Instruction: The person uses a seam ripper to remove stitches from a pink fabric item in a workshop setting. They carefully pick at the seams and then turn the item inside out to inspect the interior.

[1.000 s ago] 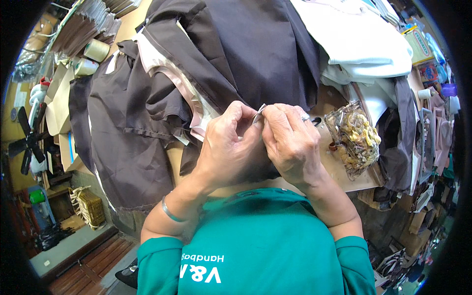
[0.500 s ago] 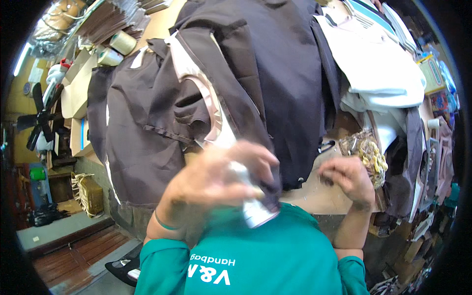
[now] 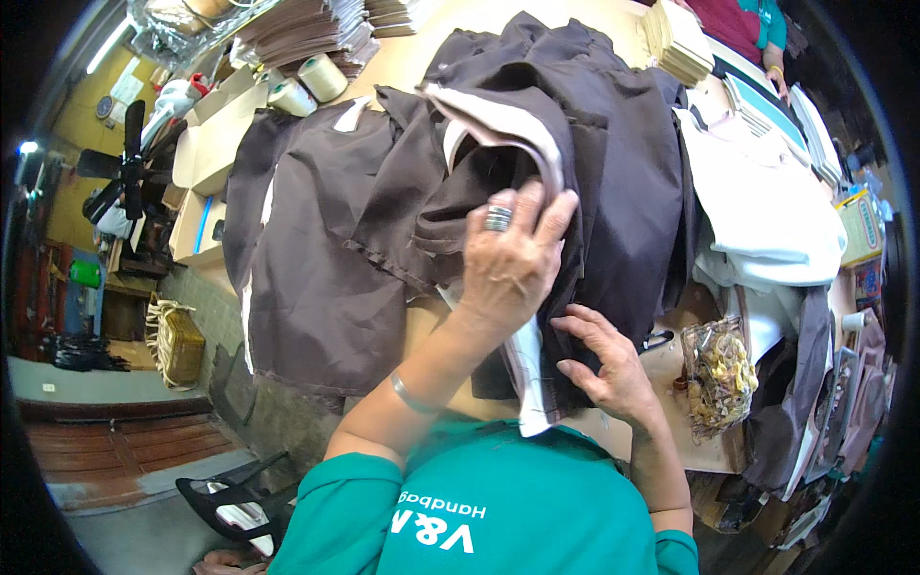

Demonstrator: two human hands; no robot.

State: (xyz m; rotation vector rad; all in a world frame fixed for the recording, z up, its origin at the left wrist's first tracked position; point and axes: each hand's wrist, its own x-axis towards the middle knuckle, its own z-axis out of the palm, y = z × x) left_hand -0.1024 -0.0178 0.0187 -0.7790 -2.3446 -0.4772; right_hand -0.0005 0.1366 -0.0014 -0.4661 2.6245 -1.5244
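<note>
Dark brown fabric point(image 3: 335, 287) lies in large folds over the worktable in front of me. A folded-back edge of it shows a pale white and pinkish lining point(image 3: 498, 115), which curves down toward my left hand point(image 3: 513, 254). That hand, wearing a ring, has its fingers curled over the folded edge; its fingertips are partly hidden. A narrow pale strip point(image 3: 527, 369) hangs from below the hand to the table's near edge. My right hand point(image 3: 613, 369) rests against the brown fabric with its thumb and fingers apart, nothing gripped in it.
White fabric point(image 3: 757, 201) is heaped at the right, above a clear bag of yellowish pieces point(image 3: 717, 379). Thread cones point(image 3: 321, 79) and stacked sheets point(image 3: 316, 38) stand at the far left. Another person's hand point(image 3: 776, 81) is at the far right. A black fan point(image 3: 125, 172) is left.
My left hand has moved up and right, onto the folded brown edge. My right hand has shifted left onto the fabric, its fingers spreading. The view has shifted, showing more of the far side.
</note>
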